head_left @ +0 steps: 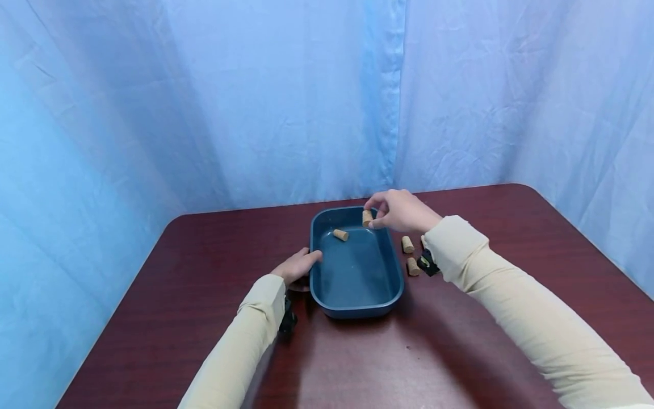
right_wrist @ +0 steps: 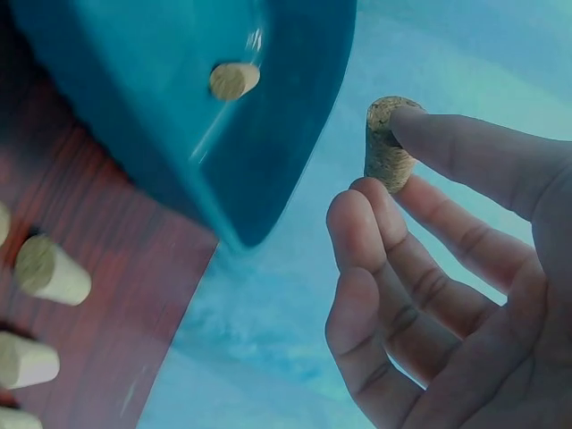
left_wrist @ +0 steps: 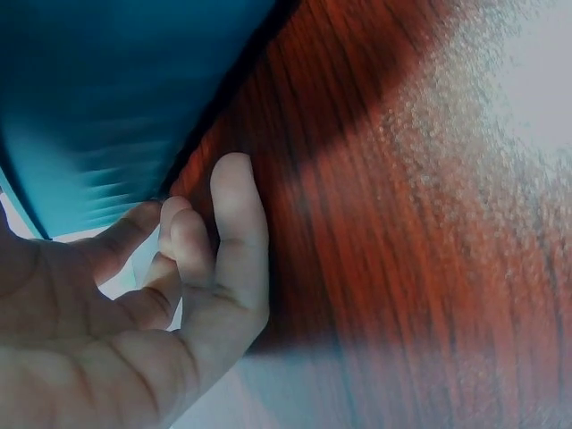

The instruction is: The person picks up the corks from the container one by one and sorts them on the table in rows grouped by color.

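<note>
A cork (head_left: 367,218) is pinched between the thumb and fingers of my right hand (head_left: 403,210), held upright over the far right corner of a deep blue rectangular dish (head_left: 357,312). In the right wrist view my thumb presses near the top of this cork (right_wrist: 386,165). Another cork (head_left: 340,234) lies on its side inside the dish, toward the far left. My left hand (head_left: 298,266) holds the dish's left side, thumb over the rim. From the left wrist, its fingers (left_wrist: 239,206) show bent beside the outer wall (left_wrist: 107,107).
Several more corks stand on the dark red wooden table (head_left: 214,272) right of the dish, among them a near cork (head_left: 413,267) and one farther back (head_left: 407,245). My right wrist partly covers another. Light blue curtains (head_left: 286,102) hang behind the table.
</note>
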`<action>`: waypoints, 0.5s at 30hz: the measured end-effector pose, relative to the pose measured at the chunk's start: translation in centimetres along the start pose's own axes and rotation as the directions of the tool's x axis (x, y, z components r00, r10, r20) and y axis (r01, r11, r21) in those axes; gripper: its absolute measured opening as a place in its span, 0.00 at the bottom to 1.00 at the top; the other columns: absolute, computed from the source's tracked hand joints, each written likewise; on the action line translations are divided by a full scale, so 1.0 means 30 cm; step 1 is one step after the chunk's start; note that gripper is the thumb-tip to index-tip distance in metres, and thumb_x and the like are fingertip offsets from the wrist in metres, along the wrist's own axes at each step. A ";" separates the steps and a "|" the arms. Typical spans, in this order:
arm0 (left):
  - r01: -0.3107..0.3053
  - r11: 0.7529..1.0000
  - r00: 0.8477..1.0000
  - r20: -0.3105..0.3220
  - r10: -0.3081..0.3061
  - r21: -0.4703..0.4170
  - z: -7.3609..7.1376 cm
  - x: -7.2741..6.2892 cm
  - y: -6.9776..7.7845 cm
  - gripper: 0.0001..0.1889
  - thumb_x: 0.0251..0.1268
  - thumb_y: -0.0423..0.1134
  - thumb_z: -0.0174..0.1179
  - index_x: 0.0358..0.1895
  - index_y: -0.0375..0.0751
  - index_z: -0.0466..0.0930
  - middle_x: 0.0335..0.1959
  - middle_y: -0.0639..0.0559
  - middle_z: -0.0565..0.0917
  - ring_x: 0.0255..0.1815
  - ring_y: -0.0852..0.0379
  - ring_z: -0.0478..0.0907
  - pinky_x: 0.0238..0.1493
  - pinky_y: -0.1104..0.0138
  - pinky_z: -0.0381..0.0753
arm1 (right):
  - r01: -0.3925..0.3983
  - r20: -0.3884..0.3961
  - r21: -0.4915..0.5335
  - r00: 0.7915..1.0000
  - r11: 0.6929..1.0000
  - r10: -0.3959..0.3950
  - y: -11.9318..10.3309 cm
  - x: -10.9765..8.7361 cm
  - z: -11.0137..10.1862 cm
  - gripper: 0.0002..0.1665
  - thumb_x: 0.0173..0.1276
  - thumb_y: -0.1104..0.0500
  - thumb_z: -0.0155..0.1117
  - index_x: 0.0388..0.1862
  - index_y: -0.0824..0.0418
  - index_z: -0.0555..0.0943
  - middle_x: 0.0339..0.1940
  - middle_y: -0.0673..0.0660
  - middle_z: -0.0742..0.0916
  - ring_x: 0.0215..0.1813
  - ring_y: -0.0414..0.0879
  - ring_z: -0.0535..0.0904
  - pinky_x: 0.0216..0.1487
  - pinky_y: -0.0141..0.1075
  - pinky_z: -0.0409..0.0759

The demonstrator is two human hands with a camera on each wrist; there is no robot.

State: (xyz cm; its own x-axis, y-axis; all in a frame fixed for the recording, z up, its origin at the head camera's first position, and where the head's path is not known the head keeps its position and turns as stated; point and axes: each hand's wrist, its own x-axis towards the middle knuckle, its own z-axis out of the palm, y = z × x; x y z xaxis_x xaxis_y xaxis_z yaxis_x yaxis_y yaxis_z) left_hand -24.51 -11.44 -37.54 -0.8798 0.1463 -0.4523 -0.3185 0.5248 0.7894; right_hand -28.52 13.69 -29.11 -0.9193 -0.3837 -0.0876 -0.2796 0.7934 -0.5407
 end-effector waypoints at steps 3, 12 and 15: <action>0.003 1.000 1.000 -0.001 -0.003 -0.006 0.002 -0.003 0.001 0.29 0.70 0.48 0.47 0.70 0.36 0.64 0.58 0.37 0.75 0.50 0.44 0.76 0.46 0.54 0.84 | 0.004 -0.008 0.004 1.000 1.000 -0.004 0.035 -0.023 -0.011 0.22 0.71 0.58 0.69 0.61 0.64 0.81 0.38 0.58 0.86 0.43 0.52 0.81 0.46 0.47 0.81; 0.001 1.000 1.000 -0.002 -0.001 -0.006 0.005 -0.001 -0.006 0.29 0.69 0.47 0.47 0.70 0.35 0.64 0.59 0.37 0.74 0.52 0.43 0.75 0.47 0.52 0.84 | 0.001 -0.035 -0.022 0.999 1.000 -0.002 0.154 -0.106 -0.041 0.23 0.70 0.60 0.69 0.62 0.63 0.81 0.39 0.56 0.87 0.41 0.51 0.82 0.46 0.49 0.80; 0.007 1.000 1.000 0.002 -0.007 -0.010 0.004 -0.004 -0.003 0.30 0.70 0.48 0.47 0.70 0.35 0.64 0.60 0.37 0.74 0.53 0.43 0.75 0.48 0.52 0.84 | 0.002 -0.045 -0.025 0.999 1.000 -0.003 0.199 -0.135 -0.053 0.23 0.69 0.59 0.70 0.62 0.64 0.80 0.39 0.56 0.87 0.39 0.50 0.81 0.40 0.46 0.80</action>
State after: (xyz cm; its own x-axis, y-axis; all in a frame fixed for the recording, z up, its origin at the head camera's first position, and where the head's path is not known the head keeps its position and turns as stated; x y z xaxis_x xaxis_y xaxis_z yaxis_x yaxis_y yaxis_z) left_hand -24.33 -11.42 -37.59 -0.8770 0.1441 -0.4584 -0.3281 0.5174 0.7904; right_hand -26.91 20.73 -30.68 -0.9299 -0.3647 -0.0480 -0.2886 0.8043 -0.5195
